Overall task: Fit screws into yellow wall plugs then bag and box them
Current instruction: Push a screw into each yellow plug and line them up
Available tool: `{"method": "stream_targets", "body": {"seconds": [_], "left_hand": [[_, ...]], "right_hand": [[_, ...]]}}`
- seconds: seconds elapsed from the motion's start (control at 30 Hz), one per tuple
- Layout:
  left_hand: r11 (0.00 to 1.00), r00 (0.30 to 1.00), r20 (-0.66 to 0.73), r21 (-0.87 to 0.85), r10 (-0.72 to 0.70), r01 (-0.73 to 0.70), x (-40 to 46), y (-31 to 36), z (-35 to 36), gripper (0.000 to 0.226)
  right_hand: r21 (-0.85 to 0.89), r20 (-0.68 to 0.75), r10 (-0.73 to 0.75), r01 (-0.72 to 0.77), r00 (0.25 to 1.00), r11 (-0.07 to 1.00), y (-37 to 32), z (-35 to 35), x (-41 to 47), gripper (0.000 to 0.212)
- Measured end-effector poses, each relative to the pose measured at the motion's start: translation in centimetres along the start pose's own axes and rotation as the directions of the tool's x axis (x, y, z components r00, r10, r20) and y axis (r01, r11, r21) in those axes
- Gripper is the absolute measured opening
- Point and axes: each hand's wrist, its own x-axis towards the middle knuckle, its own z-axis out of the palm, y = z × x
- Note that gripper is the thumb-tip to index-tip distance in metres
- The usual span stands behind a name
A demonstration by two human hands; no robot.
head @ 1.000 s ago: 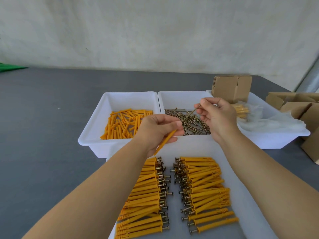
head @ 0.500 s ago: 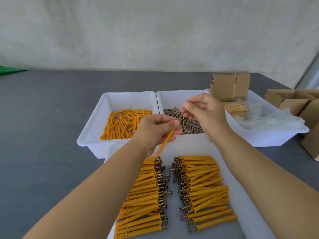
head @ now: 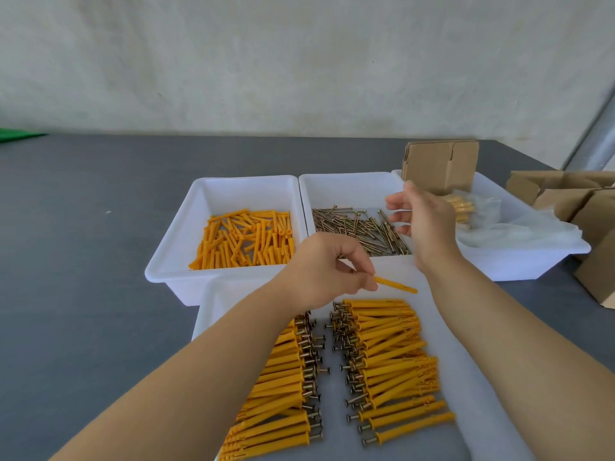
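A grey table carries everything. Nearest the person lies the largest container, a white tray, holding two rows of assembled plugs with screws, screw heads facing the gap between the rows. Behind it, three white bins stand side by side: the right bin holds clear bags, a bagged bundle of plugs and an upright cardboard box; the middle bin holds loose screws; the left bin holds loose yellow plugs. More flattened boxes sit at the far right. The left hand pinches one yellow plug above the tray's far edge. The right hand hovers over the screws, fingers spread and loosely curved, holding nothing visible.
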Motion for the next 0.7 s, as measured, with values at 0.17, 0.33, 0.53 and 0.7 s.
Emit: {"method": "stream_targets", "body": {"seconds": [0.17,0.33,0.53,0.7], "left_hand": [[0.793,0.992,0.096,0.596,0.082,-0.123,-0.1,0.4,1.7,0.006],[0.403,0.986,0.147,0.9,0.075,-0.165,0.5,0.4,3.1,0.011],[0.647,0.943,-0.121,0.753,0.31,-0.116,0.5,0.1,1.2,0.017],[0.598,0.884,-0.453,0.742,0.114,0.303,1.3,-2.4,-4.0,0.025]], "right_hand": [[-0.062,0.033,-0.052,0.054,0.998,0.997,0.4,0.3,0.1,0.034],[-0.302,0.12,-0.146,0.176,0.982,0.937,1.2,0.3,0.1,0.03],[-0.738,0.349,-0.116,0.349,0.93,0.578,2.1,0.7,0.3,0.023],[-0.834,0.509,0.294,0.38,0.809,0.4,1.4,1.3,0.1,0.042]]}}
